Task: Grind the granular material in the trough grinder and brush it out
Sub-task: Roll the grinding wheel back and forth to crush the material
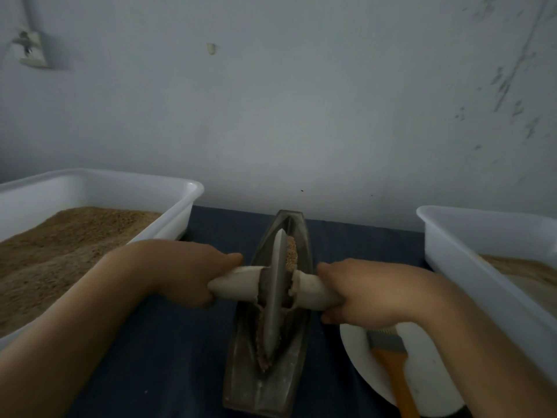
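Here the light is dim, so small details are hard to make out. The left tub is cut off by the left edge of the picture, and the right tub by the right edge; both are white and hold brownish grain. The grain in the right one is only partly seen, behind the right forearm. The white plate lies at the lower right, partly hidden under the right wrist, and its lower part leaves the picture. On it rests a brush with an orange handle; its bristles are mostly covered by the wrist. No writing or label can be read anywhere.

The trough grinder, a dark boat-shaped piece, stands in the middle on the dark blue cloth, between the two tubs. The grinding wheel stands upright in its groove, and the granular material lies along the groove beside the wheel, both at the far end and at the near end.

The left hand is curled around the left end of the pale axle handle, fingers closed over it. The right hand grips the right end in the same way. Both forearms come from the lower corners and point inward, with the wrists nearly level.
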`<action>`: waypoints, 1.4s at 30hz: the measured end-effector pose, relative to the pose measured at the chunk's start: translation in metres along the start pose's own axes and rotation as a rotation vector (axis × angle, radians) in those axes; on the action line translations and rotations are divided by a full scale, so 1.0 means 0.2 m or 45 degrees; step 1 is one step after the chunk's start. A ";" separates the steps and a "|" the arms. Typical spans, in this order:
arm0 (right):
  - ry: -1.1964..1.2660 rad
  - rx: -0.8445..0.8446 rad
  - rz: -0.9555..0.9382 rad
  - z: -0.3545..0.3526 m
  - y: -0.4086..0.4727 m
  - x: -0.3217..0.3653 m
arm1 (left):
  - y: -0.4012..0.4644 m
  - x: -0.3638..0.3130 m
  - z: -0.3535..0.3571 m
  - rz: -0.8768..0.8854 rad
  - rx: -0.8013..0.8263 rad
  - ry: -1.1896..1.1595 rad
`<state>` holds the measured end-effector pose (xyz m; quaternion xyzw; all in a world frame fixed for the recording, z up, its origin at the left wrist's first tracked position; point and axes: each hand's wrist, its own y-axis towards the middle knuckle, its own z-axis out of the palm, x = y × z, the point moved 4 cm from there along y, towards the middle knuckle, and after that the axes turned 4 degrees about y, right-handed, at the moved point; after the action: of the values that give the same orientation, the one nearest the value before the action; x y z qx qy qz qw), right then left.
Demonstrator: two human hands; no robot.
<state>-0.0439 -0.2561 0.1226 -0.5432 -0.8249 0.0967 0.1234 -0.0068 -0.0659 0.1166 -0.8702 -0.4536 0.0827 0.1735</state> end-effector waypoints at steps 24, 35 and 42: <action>-0.200 -0.527 0.078 0.03 0.21 -0.16 | 0.24 0.07 0.01 -0.228 -0.714 0.210; 0.001 -0.030 0.014 0.00 0.02 -0.03 | 0.00 -0.01 0.00 -0.037 -0.085 0.044; -0.131 -0.480 0.095 0.02 0.19 -0.13 | 0.20 0.05 0.01 -0.212 -0.522 0.139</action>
<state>-0.0029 -0.2660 0.1045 -0.5813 -0.8128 -0.0275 -0.0265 0.0292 -0.0788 0.1002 -0.8500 -0.5211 -0.0730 0.0234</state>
